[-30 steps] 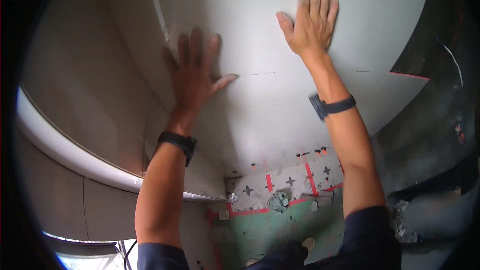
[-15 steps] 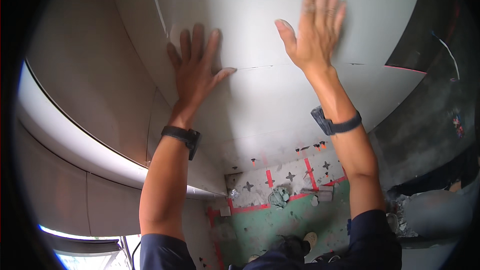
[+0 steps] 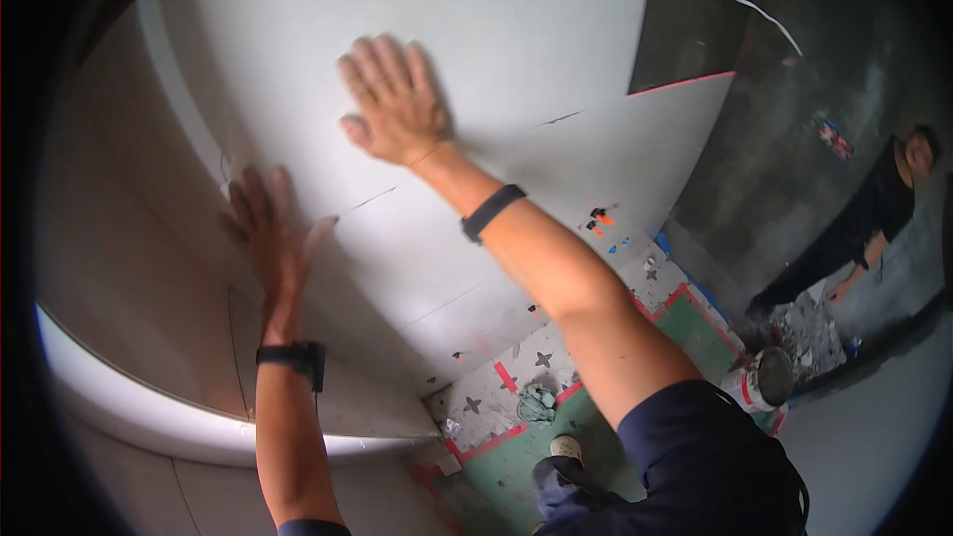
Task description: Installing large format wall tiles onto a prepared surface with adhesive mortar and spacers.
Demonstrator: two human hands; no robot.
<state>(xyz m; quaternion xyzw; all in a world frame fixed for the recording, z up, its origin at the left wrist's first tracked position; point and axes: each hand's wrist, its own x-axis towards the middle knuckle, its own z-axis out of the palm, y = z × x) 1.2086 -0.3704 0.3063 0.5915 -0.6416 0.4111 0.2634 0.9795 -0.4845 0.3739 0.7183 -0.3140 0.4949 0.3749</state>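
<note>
1. Faced a wall clad in large pale grey tiles (image 3: 516,30), smooth and matt, with thin joints between them; bent by the lens into a curve.
2. At the upper right, bare dark grey wall (image 3: 794,119) beyond the tile edge, marked off by a thin red line (image 3: 685,84).
3. Small orange-red spacer clips (image 3: 597,219) set in a joint low on the tiled wall, near the floor.
4. Below, a floor of patterned tile (image 3: 516,377) with dark star marks and red strips, next to a green sheet (image 3: 695,328).
5. A small bucket (image 3: 762,382) on the floor at the right, beside a heap of grey rubble (image 3: 809,337).
6. A second person (image 3: 864,228) in dark clothes bent low by the dark wall, well apart.
7. A white curved ledge (image 3: 149,407) along the lower left.
8. Right hand (image 3: 392,104) raised high, laid flat against the large tile, fingers spread and straight, gripping nothing; black wristband (image 3: 491,211) on the forearm, dark sleeve at the shoulder.
9. Left hand (image 3: 266,233) lower and further left, likewise pressed palm-flat on the tile near a vertical joint, fingers pointing up, thumb out to the right, clasping nothing; black band (image 3: 293,357) on that wrist too.
</note>
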